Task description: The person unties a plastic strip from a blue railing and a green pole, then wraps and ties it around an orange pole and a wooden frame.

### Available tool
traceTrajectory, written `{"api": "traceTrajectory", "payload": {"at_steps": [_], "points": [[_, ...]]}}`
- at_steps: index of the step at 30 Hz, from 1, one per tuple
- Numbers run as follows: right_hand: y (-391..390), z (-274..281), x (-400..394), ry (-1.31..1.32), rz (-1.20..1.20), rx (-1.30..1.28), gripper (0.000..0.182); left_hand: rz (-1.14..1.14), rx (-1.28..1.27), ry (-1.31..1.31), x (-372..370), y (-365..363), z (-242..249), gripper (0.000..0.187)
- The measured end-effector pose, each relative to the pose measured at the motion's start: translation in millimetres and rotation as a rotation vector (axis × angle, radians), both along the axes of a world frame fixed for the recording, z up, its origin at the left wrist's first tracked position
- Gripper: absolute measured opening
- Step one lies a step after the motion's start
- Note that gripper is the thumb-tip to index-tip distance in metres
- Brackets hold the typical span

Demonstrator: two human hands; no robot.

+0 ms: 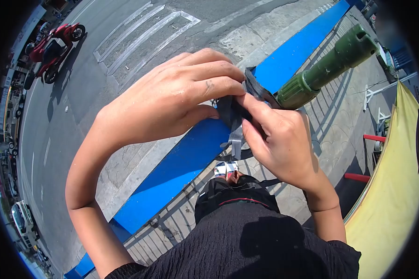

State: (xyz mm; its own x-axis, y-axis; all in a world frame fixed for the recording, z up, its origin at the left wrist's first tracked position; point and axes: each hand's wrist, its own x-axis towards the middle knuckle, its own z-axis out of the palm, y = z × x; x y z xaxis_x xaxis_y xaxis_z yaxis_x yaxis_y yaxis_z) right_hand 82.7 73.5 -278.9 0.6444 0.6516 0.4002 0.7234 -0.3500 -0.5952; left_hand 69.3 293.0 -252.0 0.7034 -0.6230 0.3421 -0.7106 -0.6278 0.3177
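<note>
A black plastic strip (226, 111) is bunched against the blue railing (172, 162), with loose grey-black ends (236, 144) hanging down. My left hand (181, 88) reaches over from the left, its thumb and fingers pinching the strip. From the right, my right hand (284, 139) is closed on the same strip, thumb and index finger together, close to the left fingertips. A green cylindrical post (326, 69) with a ribbed collar stands by the railing just beyond my right hand. Part of the strip is hidden behind my fingers.
A road with white markings (149, 32) lies on the left, where a red motorcycle (53, 51) stands. A white vehicle (23, 223) is at lower left. Yellow cloth (386, 186) hangs at right, beside red bars (358, 177). My shoes (226, 169) are below on the pavement.
</note>
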Motion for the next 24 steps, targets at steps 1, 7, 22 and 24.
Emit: {"api": "traceTrajectory", "payload": {"at_steps": [1, 7, 22, 24], "points": [[-1, 0, -1, -0.026, 0.014, -0.031, 0.031, -0.002, 0.0, -0.004, -1, 0, 1, 0.045], [-15, -4, -24, 0.011, -0.036, 0.152, 0.028, -0.06, -0.167, 0.143, -22, 0, 9, 0.027], [-5, 21, -20, 0.244, 0.177, -0.311, 0.019, -0.119, 0.015, 0.46, -56, 14, 18, 0.041], [-7, 16, -22, 0.218, 0.213, -0.299, 0.019, -0.184, -0.031, 0.332, -70, 5, 17, 0.034]]}}
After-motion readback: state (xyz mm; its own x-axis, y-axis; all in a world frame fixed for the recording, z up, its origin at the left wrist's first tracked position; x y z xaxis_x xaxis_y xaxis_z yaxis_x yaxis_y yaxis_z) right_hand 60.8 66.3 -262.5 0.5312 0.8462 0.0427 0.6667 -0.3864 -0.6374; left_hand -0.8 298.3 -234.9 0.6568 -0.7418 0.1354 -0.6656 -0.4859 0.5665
